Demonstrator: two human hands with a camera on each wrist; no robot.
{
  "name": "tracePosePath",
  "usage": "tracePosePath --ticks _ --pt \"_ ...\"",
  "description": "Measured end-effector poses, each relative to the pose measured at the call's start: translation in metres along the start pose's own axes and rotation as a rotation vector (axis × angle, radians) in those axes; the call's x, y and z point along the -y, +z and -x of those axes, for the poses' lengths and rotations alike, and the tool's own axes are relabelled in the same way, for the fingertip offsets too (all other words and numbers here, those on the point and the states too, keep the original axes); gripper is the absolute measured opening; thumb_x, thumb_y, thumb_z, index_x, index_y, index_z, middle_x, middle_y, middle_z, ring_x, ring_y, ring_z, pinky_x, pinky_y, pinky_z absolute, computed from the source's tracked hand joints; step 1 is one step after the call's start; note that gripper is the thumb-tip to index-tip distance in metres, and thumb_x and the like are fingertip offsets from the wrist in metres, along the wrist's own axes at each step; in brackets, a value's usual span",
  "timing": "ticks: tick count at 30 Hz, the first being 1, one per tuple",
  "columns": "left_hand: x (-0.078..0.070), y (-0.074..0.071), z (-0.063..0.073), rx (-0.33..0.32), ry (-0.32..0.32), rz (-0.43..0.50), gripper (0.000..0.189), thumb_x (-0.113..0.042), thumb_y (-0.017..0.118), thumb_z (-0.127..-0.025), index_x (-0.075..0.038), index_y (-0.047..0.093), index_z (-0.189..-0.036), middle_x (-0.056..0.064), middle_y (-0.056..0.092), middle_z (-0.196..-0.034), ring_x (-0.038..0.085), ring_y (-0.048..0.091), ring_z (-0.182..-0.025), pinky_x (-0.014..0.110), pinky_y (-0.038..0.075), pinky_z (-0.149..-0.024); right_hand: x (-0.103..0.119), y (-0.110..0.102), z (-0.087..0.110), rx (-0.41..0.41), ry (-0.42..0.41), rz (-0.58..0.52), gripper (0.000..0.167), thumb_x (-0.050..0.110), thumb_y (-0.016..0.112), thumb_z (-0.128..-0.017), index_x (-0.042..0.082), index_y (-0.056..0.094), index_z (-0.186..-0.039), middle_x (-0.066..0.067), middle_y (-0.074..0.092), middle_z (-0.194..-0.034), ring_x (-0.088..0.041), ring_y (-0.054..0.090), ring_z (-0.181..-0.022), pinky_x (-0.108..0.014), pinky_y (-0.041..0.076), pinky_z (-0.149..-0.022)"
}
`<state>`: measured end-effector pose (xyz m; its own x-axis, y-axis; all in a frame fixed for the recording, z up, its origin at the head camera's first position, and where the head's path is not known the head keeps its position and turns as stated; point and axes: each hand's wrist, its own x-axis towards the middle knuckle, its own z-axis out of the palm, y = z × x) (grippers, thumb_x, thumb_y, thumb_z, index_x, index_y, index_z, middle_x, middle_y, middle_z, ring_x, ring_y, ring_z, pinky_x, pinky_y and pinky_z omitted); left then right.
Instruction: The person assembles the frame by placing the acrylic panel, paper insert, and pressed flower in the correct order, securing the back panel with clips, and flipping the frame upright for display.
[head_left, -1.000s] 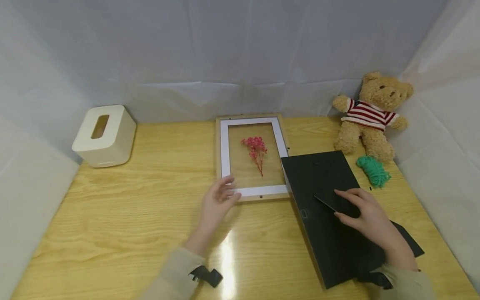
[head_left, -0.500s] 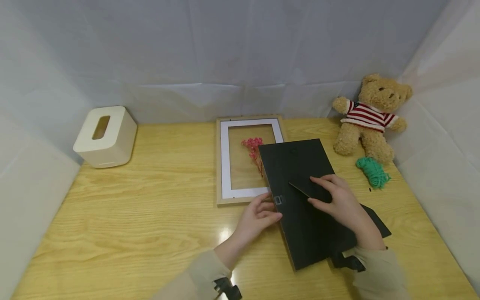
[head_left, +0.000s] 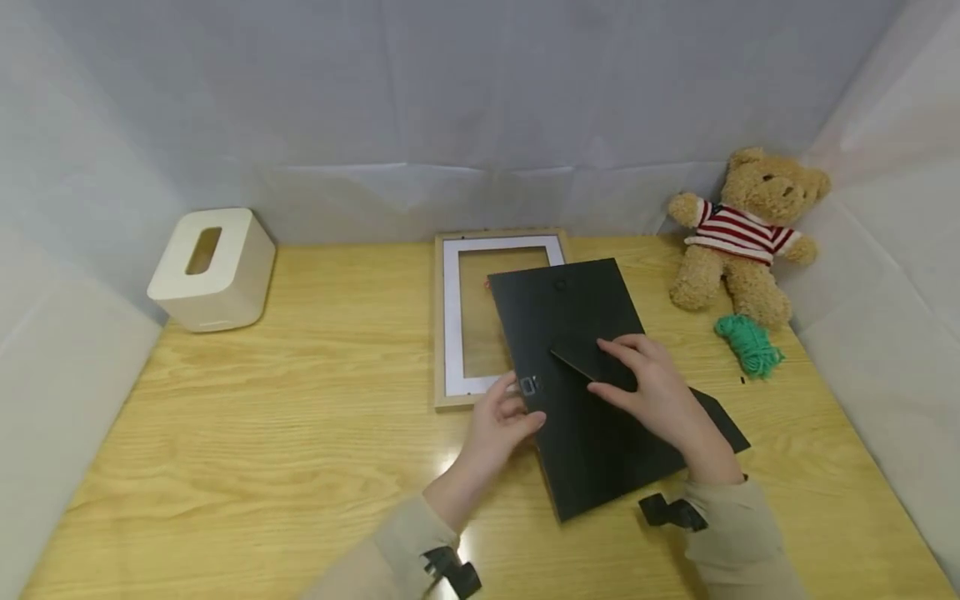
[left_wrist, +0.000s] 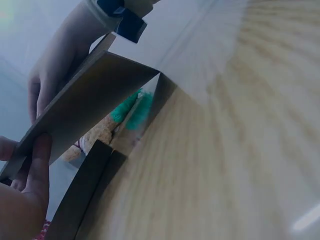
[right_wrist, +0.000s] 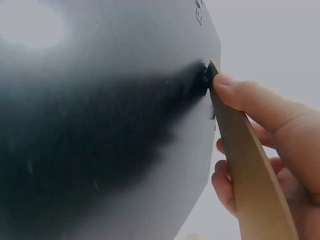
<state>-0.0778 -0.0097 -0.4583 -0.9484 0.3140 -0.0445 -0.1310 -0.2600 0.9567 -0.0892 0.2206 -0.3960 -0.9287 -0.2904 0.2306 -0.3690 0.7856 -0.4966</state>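
Observation:
A black picture-frame backing board point(head_left: 577, 450) hangs tilted over the lower right part of a light wooden picture frame point(head_left: 439, 333). My right hand point(head_left: 660, 396) pinches the board's fold-out stand leg point(right_wrist: 255, 175) between thumb and fingers. At the board's left edge, beside a small metal hanger point(head_left: 529, 385), my left hand point(head_left: 498, 425) holds on with its thumb on the near face and fingers behind. The left wrist view shows the board's underside point(left_wrist: 95, 95) raised above the table. Inside the frame lies a white mat point(head_left: 453, 325); the board hides most of the pink dried flowers.
A white tissue box point(head_left: 213, 271) stands at the back left of the wooden table point(head_left: 300, 417). At the back right a teddy bear point(head_left: 742, 233) leans on the wall, with a bundle of green yarn point(head_left: 750, 346) and a tiny black piece point(head_left: 742, 380) before it.
The backing board has moved left and away from me, over the frame, carried by my right hand. My left hand has left the frame's lower left corner and taken the board's left edge.

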Motion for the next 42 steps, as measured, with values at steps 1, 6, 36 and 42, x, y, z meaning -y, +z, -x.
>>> tracePosePath --ticks 1,6,36,42 --pt "-0.002 -0.001 -0.001 -0.011 -0.007 0.004 0.065 0.007 0.065 -0.084 0.000 0.036 -0.143 0.025 0.065 -0.108 0.017 0.066 -0.085 0.028 0.056 -0.071 0.001 -0.001 0.000 -0.003 -0.008 0.001 0.059 0.022 0.077 -0.082 -0.002 0.055 -0.131 -0.018 0.049 -0.122 -0.037 0.044 -0.112 -0.053 0.042 -0.090" --pt "-0.013 -0.007 -0.004 -0.079 -0.019 0.074 0.069 0.011 0.063 -0.082 0.003 0.033 -0.144 0.026 0.065 -0.106 0.013 0.066 -0.082 0.027 0.055 -0.070 0.004 -0.010 0.003 -0.019 -0.030 0.014 0.057 0.023 0.074 -0.084 0.000 0.054 -0.132 -0.019 0.046 -0.131 -0.039 0.041 -0.121 -0.055 0.040 -0.096" --pt "-0.065 -0.063 -0.050 -0.105 -0.091 0.225 0.062 0.008 0.053 -0.090 -0.005 0.034 -0.147 0.006 0.069 -0.102 0.013 0.067 -0.082 0.026 0.056 -0.073 -0.022 0.012 0.014 -0.154 0.358 -1.241 0.047 0.009 0.055 -0.097 0.004 0.045 -0.142 -0.003 0.050 -0.132 -0.012 0.064 -0.097 -0.027 0.057 -0.071" --pt "-0.070 -0.073 -0.055 -0.233 -0.072 -0.012 0.063 0.002 0.058 -0.090 -0.011 0.036 -0.147 0.015 0.058 -0.123 0.010 0.060 -0.088 0.020 0.050 -0.073 -0.006 0.025 -0.001 -0.297 0.353 -1.244 0.046 0.004 0.058 -0.094 -0.001 0.047 -0.139 -0.003 0.053 -0.129 -0.013 0.067 -0.088 -0.025 0.057 -0.068"
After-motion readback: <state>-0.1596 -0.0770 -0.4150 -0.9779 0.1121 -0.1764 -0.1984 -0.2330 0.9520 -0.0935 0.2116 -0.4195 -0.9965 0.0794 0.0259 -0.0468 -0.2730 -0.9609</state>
